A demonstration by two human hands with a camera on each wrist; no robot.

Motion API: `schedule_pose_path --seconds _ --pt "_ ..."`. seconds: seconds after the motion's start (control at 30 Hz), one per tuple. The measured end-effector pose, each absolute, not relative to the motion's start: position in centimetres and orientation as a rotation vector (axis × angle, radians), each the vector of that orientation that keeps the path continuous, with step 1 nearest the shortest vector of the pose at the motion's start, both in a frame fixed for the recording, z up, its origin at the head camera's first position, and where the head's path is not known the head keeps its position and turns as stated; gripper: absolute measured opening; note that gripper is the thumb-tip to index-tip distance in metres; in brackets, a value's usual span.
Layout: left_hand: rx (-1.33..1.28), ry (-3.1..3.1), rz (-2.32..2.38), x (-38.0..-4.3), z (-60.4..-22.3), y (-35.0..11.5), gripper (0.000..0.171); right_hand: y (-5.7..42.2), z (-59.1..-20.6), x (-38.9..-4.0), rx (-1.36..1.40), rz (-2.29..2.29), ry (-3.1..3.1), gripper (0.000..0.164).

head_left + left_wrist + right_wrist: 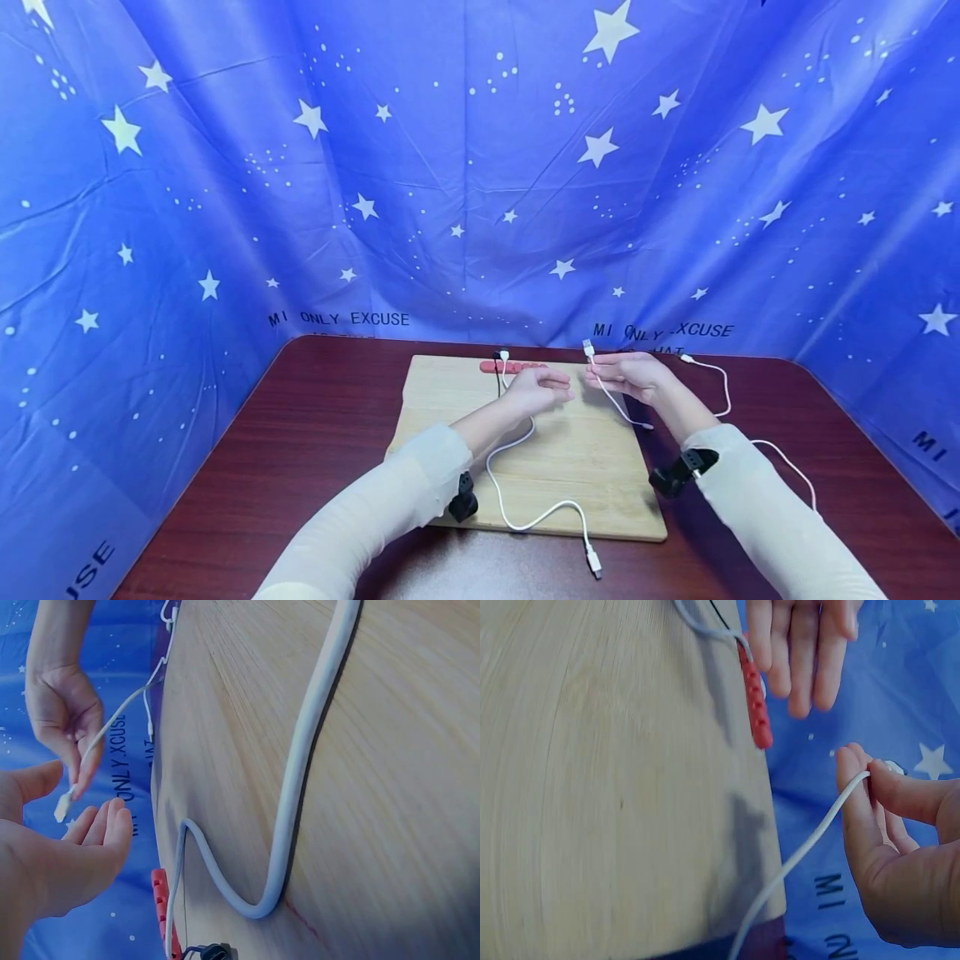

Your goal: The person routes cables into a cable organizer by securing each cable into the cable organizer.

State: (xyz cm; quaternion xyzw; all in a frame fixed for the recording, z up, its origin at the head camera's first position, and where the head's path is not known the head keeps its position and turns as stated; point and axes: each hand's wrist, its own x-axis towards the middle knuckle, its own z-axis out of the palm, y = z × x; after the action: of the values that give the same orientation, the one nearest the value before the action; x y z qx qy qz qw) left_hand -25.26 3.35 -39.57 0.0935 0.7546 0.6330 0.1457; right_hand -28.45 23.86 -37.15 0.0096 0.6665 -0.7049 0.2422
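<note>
My right hand (pixel 633 377) pinches a white USB cable (pixel 611 398) between thumb and fingertips just behind its plug (pixel 588 350). The rest of that cable (pixel 806 844) hangs down over the board's right side. Facing it, my left hand (pixel 534 393) is held above the board with nothing in it. Its fingers (pixel 116 832) are loosely extended close to the plug in the left wrist view. A red cable holder strip (pixel 491 367) with a row of notches lies at the board's back edge, where a white cable and a black one meet it.
The wooden board (pixel 592 475) lies on a dark red table (pixel 315 433). Across the board curves another white cable (pixel 517 527), its connector (pixel 594 562) past the front edge. More white cable (pixel 726 387) lies at the right. A blue star-printed curtain (pixel 465 167) surrounds the table.
</note>
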Motion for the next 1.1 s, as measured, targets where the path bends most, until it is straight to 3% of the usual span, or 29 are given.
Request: schedule_pose_path --seconds 0.43,0.7,1.1 --pt "0.182 1.907 1.929 -25.3 -40.6 3.8 0.032 21.4 -36.1 -28.0 0.028 -2.023 1.682 0.060" --pt "0.313 1.720 1.921 -25.1 -40.9 4.0 0.033 20.7 -35.6 -27.9 0.024 -2.076 1.637 0.064" --pt "0.285 1.580 1.923 -24.5 -41.1 4.1 0.032 20.8 -36.4 -28.3 0.086 -2.111 1.626 0.066"
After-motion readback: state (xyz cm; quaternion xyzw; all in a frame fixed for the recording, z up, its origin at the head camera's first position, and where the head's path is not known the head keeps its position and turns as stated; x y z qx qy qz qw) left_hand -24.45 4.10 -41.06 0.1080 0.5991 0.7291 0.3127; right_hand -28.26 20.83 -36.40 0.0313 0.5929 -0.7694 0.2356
